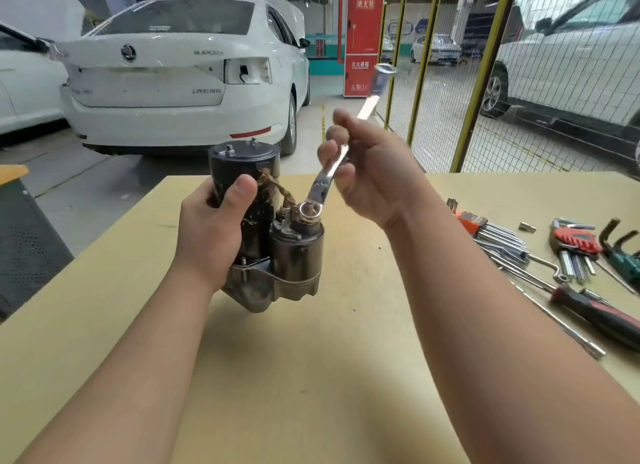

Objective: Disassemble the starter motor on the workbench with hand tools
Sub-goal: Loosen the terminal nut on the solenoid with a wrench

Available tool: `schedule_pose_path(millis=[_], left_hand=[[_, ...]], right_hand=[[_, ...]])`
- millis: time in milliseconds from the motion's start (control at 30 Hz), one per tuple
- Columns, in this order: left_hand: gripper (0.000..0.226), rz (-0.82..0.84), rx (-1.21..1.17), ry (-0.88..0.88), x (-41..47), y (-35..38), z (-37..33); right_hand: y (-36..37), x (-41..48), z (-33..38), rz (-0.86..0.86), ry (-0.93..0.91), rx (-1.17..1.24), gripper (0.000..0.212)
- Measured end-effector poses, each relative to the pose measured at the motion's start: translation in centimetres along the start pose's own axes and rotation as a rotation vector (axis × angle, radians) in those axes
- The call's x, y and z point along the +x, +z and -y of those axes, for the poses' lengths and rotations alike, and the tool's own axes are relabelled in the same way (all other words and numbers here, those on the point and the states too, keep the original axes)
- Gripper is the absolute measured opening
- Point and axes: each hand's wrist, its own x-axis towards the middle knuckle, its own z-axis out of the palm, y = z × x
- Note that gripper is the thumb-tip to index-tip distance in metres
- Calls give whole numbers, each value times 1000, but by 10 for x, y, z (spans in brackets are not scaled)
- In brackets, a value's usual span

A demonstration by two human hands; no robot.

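The starter motor [263,221] stands upright on the workbench [311,377], its dark main cylinder on the left and the smaller solenoid [296,252] on the right. My left hand [211,231] grips the main cylinder from the left, thumb across its front. My right hand [367,166] holds a shiny combination wrench [325,183] by its shaft. The wrench's ring end sits over a terminal on top of the solenoid. Its open end points up and away. A braided copper lead runs from the motor body to the solenoid top.
Hex key sets [498,235] with orange and red holders, a green-handled tool [623,256], a red and black screwdriver [595,314] and long rods lie at the bench's right. A small brass piece [527,227] lies nearby. A yellow mesh fence [467,83] and white cars [180,72] stand behind.
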Motion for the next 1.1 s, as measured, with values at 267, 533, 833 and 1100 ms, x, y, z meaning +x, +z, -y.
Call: schedule_pose_path(millis=[267, 533, 833, 1100], left_hand=[[42, -16, 13, -7, -3, 1, -2], [29, -92, 59, 58, -7, 9, -2], [41, -176, 88, 51, -9, 8, 0], [46, -57, 61, 63, -8, 7, -2]], right_hand=[[21, -25, 5, -173, -362, 298, 22], [2, -59, -18, -266, -592, 221, 7], [8, -70, -53, -419, -765, -231, 16], [-12, -24, -24, -388, -272, 383, 30]])
